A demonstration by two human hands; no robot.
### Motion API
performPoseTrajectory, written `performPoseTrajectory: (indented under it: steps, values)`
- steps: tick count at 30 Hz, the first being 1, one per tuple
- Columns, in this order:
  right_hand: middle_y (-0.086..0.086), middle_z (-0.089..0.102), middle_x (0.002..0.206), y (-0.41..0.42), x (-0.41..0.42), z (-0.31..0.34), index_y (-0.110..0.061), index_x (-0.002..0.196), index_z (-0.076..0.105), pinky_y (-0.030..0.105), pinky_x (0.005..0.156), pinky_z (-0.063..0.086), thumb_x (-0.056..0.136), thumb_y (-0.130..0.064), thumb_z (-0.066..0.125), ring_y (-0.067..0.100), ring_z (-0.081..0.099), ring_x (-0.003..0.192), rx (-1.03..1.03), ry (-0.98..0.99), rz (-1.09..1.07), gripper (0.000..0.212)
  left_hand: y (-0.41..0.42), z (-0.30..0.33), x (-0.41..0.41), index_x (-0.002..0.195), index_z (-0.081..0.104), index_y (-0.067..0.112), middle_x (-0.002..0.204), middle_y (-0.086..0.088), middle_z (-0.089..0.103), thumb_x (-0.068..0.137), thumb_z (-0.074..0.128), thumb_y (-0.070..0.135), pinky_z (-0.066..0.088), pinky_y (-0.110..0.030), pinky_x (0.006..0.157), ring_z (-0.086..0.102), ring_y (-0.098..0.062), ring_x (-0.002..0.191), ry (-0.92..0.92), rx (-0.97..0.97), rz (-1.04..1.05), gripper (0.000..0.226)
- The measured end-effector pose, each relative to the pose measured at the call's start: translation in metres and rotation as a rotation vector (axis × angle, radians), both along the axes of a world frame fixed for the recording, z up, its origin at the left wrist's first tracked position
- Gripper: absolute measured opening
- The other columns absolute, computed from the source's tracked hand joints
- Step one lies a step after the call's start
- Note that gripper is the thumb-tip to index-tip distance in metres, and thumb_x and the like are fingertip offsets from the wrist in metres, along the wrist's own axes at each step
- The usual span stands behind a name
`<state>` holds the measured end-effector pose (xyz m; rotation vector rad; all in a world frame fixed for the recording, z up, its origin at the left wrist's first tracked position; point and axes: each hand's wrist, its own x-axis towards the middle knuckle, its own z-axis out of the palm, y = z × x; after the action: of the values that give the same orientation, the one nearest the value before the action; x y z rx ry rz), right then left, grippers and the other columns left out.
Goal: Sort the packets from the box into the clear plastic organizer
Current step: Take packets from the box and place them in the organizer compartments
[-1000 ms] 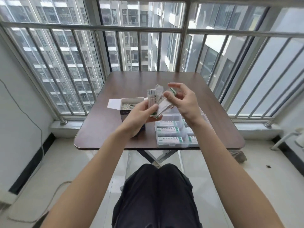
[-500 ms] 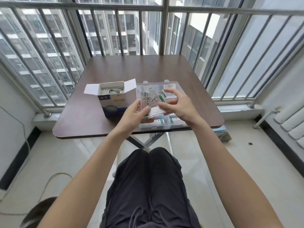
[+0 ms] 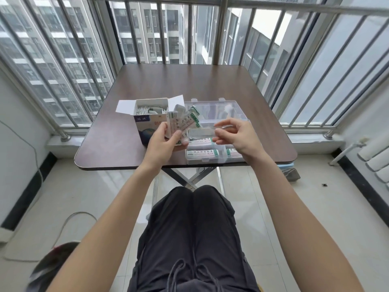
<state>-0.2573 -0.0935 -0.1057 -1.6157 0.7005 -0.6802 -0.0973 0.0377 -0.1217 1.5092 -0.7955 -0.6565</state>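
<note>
The left hand (image 3: 163,142) grips a fanned bunch of white paper packets with green end bands (image 3: 185,121), thumb across their near ends and fingers curled behind, holding them upright above the near left part of the dark brown square table (image 3: 179,83). Just behind that hand stands the white and blue cardboard box (image 3: 147,116), its top flaps folded open and more white packets standing inside it. To the right, touching or just beside the box, lies the clear plastic organizer (image 3: 237,160) with its lid laid back toward the far side; its near compartments hold flat packets (image 3: 203,153) stacked with the green bands showing. The right hand (image 3: 235,137) hangs over the organizer's middle, fingers loosely curled with thumb and forefinger apart; whether it pinches anything cannot be told, as the spot is blurred. Behind the table runs a grey metal railing (image 3: 219,30).
</note>
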Motion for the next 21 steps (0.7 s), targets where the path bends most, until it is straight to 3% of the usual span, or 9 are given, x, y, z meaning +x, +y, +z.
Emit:
performPoseTrajectory:
  steps: [4, 11, 18, 21]
  values:
    - [0.001, 0.067, 0.060, 0.003, 0.004, -0.003, -0.006, 0.087, 0.061, 0.020, 0.055, 0.055, 0.091, -0.005, 0.060, 0.012, 0.067, 0.055, 0.019, 0.026, -0.017, 0.004, -0.004, 0.002, -0.007, 0.111, 0.052, 0.008, 0.104, -0.005, 0.066, 0.096, 0.049, 0.009, 0.058, -0.026, 0.068, 0.069, -0.018, 0.077, 0.079, -0.028, -0.025, 0.015]
    - [0.009, 0.068, 0.068, 0.001, 0.008, -0.002, 0.001, 0.091, 0.063, 0.023, 0.057, 0.057, 0.091, -0.012, 0.062, 0.012, 0.068, 0.056, -0.155, 0.013, -0.190, 0.013, -0.007, 0.007, -0.005, 0.110, 0.054, 0.009, 0.107, -0.006, 0.067, 0.094, 0.053, 0.012, 0.056, -0.022, 0.066, 0.071, -0.018, 0.082, 0.116, -0.059, -0.069, 0.016]
    - [0.013, 0.069, 0.079, 0.010, 0.009, 0.000, -0.002, 0.093, 0.063, 0.025, 0.056, 0.057, 0.093, -0.015, 0.059, 0.019, 0.069, 0.061, -0.132, -0.038, -0.076, 0.013, -0.007, 0.004, 0.002, 0.107, 0.056, 0.006, 0.103, -0.010, 0.068, 0.090, 0.060, 0.009, 0.058, -0.026, 0.068, 0.070, -0.020, 0.083, 0.027, -0.028, -0.034, 0.017]
    - [0.007, 0.069, 0.082, 0.007, 0.003, -0.002, -0.008, 0.097, 0.066, 0.024, 0.056, 0.056, 0.092, -0.015, 0.059, 0.017, 0.068, 0.058, -0.088, -0.095, -0.148, 0.011, -0.005, 0.000, 0.006, 0.103, 0.059, 0.010, 0.102, -0.007, 0.068, 0.090, 0.061, 0.009, 0.058, -0.028, 0.069, 0.069, -0.019, 0.088, -0.060, -0.003, 0.016, 0.013]
